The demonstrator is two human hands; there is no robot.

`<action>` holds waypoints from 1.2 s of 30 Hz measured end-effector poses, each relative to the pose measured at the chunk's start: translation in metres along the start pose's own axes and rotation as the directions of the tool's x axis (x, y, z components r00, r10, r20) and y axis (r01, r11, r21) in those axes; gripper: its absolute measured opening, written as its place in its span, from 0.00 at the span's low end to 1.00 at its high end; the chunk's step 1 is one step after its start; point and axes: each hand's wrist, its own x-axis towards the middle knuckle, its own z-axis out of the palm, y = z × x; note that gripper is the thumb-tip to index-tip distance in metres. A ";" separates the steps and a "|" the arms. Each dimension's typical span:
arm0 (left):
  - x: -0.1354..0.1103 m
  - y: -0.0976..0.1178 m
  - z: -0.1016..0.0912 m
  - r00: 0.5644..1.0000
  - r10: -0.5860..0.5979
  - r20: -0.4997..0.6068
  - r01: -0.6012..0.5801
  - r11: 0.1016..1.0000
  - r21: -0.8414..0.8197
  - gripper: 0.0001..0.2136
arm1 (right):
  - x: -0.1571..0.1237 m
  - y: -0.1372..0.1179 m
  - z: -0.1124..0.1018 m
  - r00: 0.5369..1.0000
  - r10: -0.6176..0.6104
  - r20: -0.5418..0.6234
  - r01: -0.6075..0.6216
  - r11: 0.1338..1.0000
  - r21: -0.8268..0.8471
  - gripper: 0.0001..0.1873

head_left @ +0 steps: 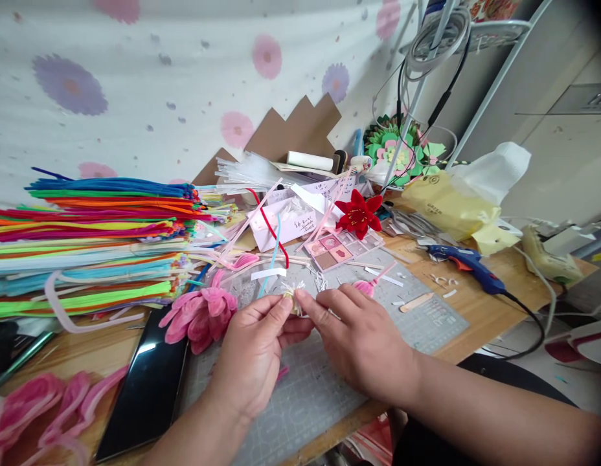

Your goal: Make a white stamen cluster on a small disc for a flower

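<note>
My left hand and my right hand meet over a grey cutting mat. Together their fingertips pinch a small tuft of pale yellow and white stamens. Both hands are closed in a pinch on it. A pink pipe-cleaner flower lies just left of my left hand. A red pipe-cleaner flower sits farther back, above a small makeup palette.
A tall stack of coloured pipe cleaners fills the left. A dark phone lies at the front left beside pink loops. A blue glue gun, a yellow bag and green paper flowers stand right.
</note>
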 end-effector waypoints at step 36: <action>0.006 -0.003 -0.010 0.994 -0.033 0.106 0.003 0.962 0.274 0.08 | 0.016 0.014 0.010 0.690 0.473 0.549 -0.596 -0.059 0.801 0.25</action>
